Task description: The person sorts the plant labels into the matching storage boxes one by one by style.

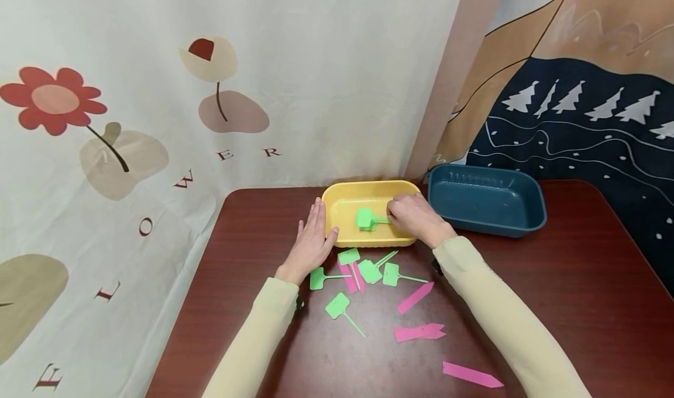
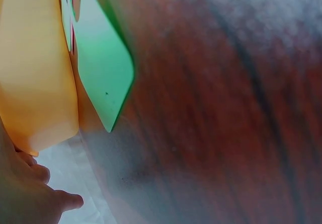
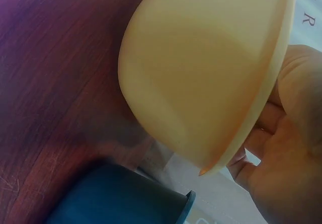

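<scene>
A yellow plastic basin (image 1: pixel 344 192) stands at the back of the table. My left hand (image 1: pixel 312 243) rests against its left rim, fingers straight and thumb over the near corner. My right hand (image 1: pixel 416 215) reaches over the right end with curled fingers, gripping the thin stems of green plant labels (image 1: pixel 364 218) low inside the basin. The right wrist view shows that hand (image 3: pixel 289 143) partly hidden behind the basin's rim (image 3: pixel 271 83). Several more green plant labels (image 1: pixel 337 305) lie on the table in front, one close below my left wrist.
Pink pointed plant labels (image 1: pixel 418 332) are scattered over the near part of the table (image 1: pixel 226 257), some under green ones. A dark blue basin (image 1: pixel 487 228) stands right of the yellow one. Behind the table hang a flower-print curtain (image 1: pixel 337 82) and a dark tree-print cloth (image 1: pixel 579 134).
</scene>
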The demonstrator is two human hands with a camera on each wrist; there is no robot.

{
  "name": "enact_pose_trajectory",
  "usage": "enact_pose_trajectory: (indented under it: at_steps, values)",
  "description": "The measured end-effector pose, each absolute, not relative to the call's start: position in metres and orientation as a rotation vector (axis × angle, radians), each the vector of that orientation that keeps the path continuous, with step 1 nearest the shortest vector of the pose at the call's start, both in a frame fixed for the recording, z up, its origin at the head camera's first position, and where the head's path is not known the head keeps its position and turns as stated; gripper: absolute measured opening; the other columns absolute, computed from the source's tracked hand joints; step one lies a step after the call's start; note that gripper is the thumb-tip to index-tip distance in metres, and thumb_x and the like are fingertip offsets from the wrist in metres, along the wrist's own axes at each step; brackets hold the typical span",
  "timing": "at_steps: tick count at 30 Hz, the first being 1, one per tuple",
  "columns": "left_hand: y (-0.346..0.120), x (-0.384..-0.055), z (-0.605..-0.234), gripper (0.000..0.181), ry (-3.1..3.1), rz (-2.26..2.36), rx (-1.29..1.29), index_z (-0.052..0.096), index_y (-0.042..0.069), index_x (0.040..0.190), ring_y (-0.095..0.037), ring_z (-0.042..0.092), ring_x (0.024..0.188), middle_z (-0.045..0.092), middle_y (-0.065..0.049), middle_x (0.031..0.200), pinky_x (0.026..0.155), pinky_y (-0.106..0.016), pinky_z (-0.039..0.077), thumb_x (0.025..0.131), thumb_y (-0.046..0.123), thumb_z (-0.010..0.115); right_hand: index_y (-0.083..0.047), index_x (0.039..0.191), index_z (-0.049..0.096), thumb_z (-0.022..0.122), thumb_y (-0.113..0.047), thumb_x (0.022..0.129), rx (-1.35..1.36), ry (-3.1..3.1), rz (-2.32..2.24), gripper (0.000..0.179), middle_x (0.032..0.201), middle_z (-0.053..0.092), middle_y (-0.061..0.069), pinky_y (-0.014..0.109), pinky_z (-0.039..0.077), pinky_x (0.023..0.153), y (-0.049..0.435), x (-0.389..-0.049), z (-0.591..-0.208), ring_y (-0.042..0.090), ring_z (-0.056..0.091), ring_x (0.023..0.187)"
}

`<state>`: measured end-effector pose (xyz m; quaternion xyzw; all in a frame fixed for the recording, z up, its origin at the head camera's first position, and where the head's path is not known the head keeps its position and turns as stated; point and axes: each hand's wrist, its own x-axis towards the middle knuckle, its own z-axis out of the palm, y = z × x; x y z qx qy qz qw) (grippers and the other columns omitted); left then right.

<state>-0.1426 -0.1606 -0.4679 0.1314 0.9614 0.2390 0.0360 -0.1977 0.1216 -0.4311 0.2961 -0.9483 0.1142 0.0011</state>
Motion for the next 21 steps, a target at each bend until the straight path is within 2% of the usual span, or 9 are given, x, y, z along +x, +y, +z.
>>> enact_pose_trajectory:
  at_steps: [12,17,21]
  values:
    - [-0.159,-0.144,-0.469,0.077,2.954,0.733,0.39,-0.001,0.004,0.165,-0.025,0.0,0.16,-0.006,-0.008,0.174,0.122,-0.064,0.009,0.111,0.045,0.034,-0.01,0.078,0.072,0.066,-0.005,0.094,0.957,-2.973,0.364,0.017,0.071,0.059,0.001,0.045,0.046,0.077,0.122,-0.203,-0.435,0.025,0.056,0.071]
    - [-0.159,-0.143,-0.469,0.077,2.949,0.74,0.393,-0.002,0.004,0.165,-0.025,0.0,0.16,-0.006,-0.008,0.174,0.122,-0.064,0.009,0.111,0.045,0.035,-0.009,0.091,0.077,0.072,-0.014,0.096,0.958,-2.97,0.44,0.009,0.084,0.068,0.002,0.043,0.049,0.08,0.126,-0.201,-0.433,0.022,0.061,0.08]
    - [-0.16,-0.143,-0.468,0.078,2.945,0.731,0.386,-0.003,0.005,0.165,-0.025,-0.001,0.159,-0.007,-0.008,0.174,0.123,-0.063,0.009,0.111,0.045,0.035,-0.009,0.102,0.079,0.074,-0.022,0.097,0.905,-2.945,0.597,0.015,0.097,0.074,0.004,0.044,0.049,0.085,0.132,-0.193,-0.423,0.023,0.063,0.091]
